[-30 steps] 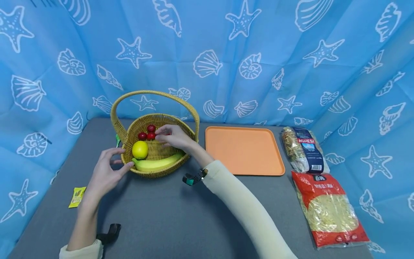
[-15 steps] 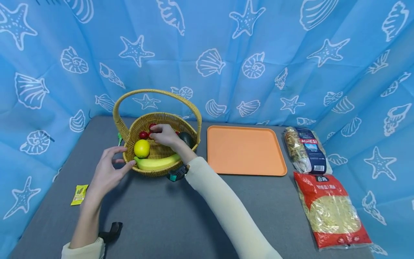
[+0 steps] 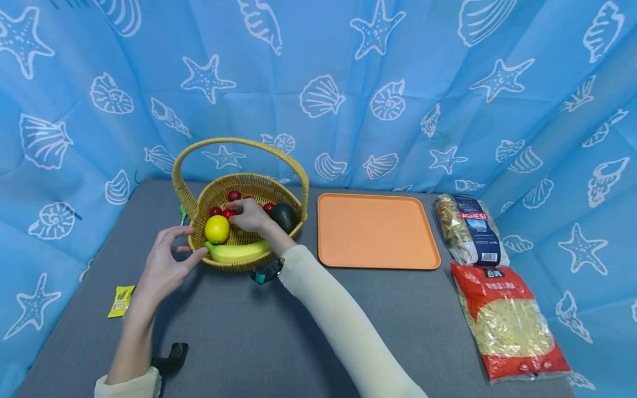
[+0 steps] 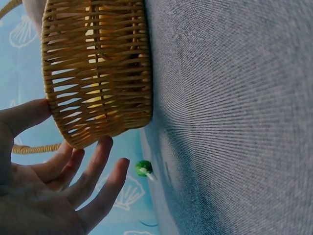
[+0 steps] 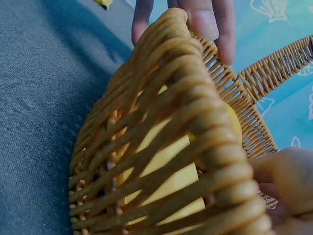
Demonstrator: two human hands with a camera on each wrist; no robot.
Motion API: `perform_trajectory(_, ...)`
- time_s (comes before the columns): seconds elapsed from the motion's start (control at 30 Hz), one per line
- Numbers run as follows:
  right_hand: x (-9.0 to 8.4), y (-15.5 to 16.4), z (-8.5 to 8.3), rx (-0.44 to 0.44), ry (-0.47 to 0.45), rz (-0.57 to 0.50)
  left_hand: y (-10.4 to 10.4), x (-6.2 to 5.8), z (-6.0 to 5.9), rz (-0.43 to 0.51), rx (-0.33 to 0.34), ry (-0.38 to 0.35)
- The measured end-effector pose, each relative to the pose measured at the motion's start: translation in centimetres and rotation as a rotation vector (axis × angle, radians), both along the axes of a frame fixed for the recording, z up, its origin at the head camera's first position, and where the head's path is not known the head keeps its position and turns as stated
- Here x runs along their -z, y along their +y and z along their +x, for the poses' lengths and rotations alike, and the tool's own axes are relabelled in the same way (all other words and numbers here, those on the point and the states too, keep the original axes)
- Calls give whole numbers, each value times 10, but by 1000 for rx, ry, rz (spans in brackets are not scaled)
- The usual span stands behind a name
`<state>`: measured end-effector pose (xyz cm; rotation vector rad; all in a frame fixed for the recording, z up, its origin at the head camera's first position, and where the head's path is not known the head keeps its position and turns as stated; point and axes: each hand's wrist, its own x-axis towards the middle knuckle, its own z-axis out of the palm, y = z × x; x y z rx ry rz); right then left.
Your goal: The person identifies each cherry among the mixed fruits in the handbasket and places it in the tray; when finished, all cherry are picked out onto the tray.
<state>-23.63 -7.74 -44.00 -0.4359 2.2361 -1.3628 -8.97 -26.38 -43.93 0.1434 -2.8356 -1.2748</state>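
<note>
Inside one basket (image 3: 239, 188), right hand (image 3: 251, 215) grip pinching one of five cherries (image 3: 228, 213), left hand (image 3: 166, 265) spread at rim.

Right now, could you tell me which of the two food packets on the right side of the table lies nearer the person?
The red packet. It lies toward the table's near edge, while the dark blue packet lies behind it, closer to the curtain and beside the orange tray.

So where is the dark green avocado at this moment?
In the head view, the dark green avocado lies inside the woven wicker basket, against its right wall, just right of the right hand and left of the orange plastic tray.
</note>
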Motion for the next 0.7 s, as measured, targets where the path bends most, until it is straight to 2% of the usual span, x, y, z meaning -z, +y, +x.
perform_trajectory(0.17,4,-4,2,63,-91,-96,0,0,0,-1,-3,-1)
perform_trajectory(0.27,5,-5,3,106,-107,-130,0,0,1,-2,-1,5)
perform_trajectory(0.5,1,0,9,190,-70,-191,0,1,1,5,6,17)
perform_trajectory(0.6,-3,7,12,180,-15,-204,0,1,1,5,2,13)
perform_trajectory(0.7,-10,19,15,134,26,-217,0,1,1,3,-1,12)
